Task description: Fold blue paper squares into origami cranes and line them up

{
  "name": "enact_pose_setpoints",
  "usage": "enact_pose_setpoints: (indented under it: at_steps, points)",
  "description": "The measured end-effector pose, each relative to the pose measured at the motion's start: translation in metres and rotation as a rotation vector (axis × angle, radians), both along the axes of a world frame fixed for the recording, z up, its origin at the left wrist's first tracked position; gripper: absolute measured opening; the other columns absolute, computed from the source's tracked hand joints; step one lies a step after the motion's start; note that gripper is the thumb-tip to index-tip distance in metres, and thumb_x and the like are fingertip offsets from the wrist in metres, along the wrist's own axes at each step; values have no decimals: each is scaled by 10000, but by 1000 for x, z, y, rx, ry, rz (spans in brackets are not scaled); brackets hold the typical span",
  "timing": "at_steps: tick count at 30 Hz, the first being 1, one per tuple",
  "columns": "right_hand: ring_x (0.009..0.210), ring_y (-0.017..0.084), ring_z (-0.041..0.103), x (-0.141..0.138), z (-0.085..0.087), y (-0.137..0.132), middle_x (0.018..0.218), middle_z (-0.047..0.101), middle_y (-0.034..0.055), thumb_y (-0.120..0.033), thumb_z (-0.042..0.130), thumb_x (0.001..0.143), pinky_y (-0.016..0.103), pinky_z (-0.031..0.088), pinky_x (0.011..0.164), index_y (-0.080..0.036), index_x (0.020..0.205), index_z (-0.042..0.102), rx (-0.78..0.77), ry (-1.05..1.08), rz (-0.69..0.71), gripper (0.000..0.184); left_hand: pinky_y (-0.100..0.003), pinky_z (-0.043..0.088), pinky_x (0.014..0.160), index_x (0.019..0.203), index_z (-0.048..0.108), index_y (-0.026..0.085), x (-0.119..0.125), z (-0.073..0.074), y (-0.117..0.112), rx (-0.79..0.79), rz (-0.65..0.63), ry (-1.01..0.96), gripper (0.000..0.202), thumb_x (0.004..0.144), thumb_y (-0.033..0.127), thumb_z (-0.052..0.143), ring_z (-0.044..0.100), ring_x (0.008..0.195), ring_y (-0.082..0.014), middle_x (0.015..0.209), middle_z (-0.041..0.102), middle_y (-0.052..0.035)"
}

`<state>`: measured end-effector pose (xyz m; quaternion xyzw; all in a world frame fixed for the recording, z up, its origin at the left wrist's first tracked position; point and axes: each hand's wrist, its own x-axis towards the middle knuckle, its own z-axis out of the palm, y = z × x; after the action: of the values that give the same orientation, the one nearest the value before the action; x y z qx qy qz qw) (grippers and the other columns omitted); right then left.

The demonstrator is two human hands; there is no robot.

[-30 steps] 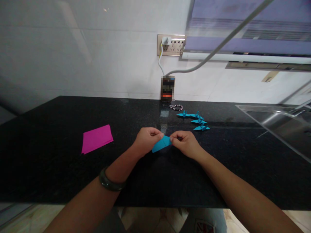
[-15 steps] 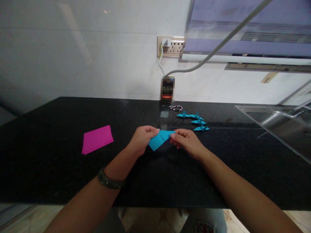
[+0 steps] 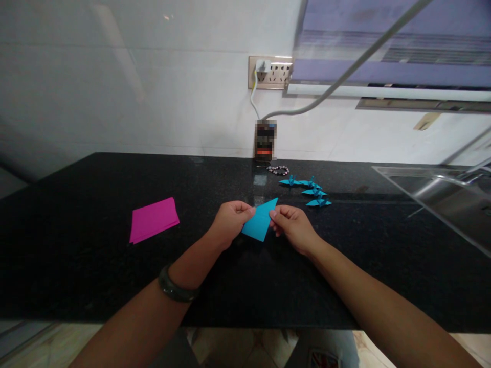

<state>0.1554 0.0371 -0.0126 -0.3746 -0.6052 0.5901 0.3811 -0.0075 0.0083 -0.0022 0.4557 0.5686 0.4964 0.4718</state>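
Between my two hands is a folded piece of blue origami paper [image 3: 261,221], kite-like in outline, with one point up to the right and a corner toward me. My left hand [image 3: 233,221] pinches its left side, thumb on top. On the right edge, the thumb and fingers of my right hand [image 3: 290,225] are closed on the paper. Several folded blue paper cranes [image 3: 315,192] sit behind my right hand on the dark counter. A stack of magenta paper sheets [image 3: 153,221] lies to the left of my left hand.
A black stone counter [image 3: 84,276] spans the view. At the back, a beaded bracelet [image 3: 278,170] lies before a pixelated upright device [image 3: 265,140] with a cable. A metal sink [image 3: 452,189] is set in at the right. A socket panel [image 3: 270,72] is on the wall.
The blue paper has turned in my hands: its right point now tips upward and its lower corner has swung right. My left hand has shifted slightly right.
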Motion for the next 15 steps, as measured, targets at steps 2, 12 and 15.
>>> enact_pose_setpoints:
  at_steps: [2,12,15]
  points:
    - [417,57,420,1,0,1,536,527,-20,-363,560,730,192,339,408,-146,596,535,-29,8,3,257,-200,296,450,645,566,112,0,1,0,13,8,46,193,638,293,633,400,457,-65,521,510,21]
    - [423,63,419,3,2,0,529,525,-27,-346,573,714,202,342,426,-151,595,552,65,-62,17,230,-216,359,487,654,588,119,-2,-4,-3,-58,-193,-93,236,625,343,658,477,491,-84,555,563,0]
    - [431,67,414,1,3,-2,526,501,-40,-341,602,685,203,338,425,-157,632,551,114,-90,5,199,-231,390,513,661,590,119,-1,-5,-2,-76,-182,-152,239,611,336,676,502,501,-92,571,576,-6]
